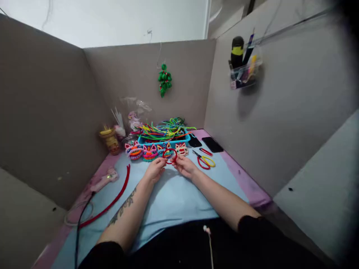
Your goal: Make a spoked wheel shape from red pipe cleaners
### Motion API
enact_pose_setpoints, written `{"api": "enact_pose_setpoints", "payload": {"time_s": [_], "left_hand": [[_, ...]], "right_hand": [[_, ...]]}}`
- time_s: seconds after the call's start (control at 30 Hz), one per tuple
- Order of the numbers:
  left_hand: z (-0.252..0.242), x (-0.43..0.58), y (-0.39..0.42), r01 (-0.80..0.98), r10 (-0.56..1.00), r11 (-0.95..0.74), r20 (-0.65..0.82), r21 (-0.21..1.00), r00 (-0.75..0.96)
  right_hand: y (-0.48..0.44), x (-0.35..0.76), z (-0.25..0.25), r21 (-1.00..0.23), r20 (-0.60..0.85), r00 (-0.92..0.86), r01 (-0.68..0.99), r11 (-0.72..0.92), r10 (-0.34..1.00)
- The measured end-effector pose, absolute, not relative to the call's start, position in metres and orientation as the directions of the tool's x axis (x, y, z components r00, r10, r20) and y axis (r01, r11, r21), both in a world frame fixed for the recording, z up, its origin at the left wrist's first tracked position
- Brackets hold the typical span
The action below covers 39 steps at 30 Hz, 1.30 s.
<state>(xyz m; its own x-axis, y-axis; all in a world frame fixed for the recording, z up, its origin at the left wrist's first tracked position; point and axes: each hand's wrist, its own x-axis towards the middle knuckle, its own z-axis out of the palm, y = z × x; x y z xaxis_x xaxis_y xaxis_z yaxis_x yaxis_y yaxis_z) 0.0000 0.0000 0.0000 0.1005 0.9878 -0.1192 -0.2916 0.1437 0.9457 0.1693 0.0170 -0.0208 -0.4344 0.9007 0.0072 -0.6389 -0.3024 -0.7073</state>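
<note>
Between my two hands a red pipe cleaner (pixel 170 150) is bent into a ring. My left hand (pixel 156 169) pinches the ring's left side, and my right hand (pixel 184 166) grips its lower right side. Just behind the ring sit several colourful pipe-cleaner animal heads, among them a pink one (pixel 134 151) and a white one (pixel 181 150). Right of my right hand lie scissors (pixel 205 161) with one red and one yellow handle. Long red pipe cleaners (pixel 120 192) lie curved on the blue cloth to the left of my left arm.
A blue basket (pixel 165 144) full of loose coloured pipe cleaners stands at the back. Two dark phones (pixel 212 144) and a red tool (pixel 206 151) lie at right. A pink glue gun (pixel 105 180) with a black cord lies left, near a yellow jar (pixel 111 142). Grey partitions (pixel 151 86) enclose three sides.
</note>
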Motion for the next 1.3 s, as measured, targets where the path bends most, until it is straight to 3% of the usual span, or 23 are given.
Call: {"api": "enact_pose_setpoints", "payload": {"time_s": [0.93, 1.3], "left_hand": [[0.008, -0.013, 0.001, -0.212, 0.957, 0.247, -0.204, 0.946, 0.207], [0.004, -0.012, 0.006, -0.369, 0.963, 0.236, -0.164, 0.899, 0.215]], "right_hand": [[0.018, 0.175, -0.019, -0.686, -0.092, -0.434, -0.625, -0.373, 0.896], [0.018, 0.167, -0.02, -0.666, -0.05, -0.376, -0.678, -0.311, 0.925]]}}
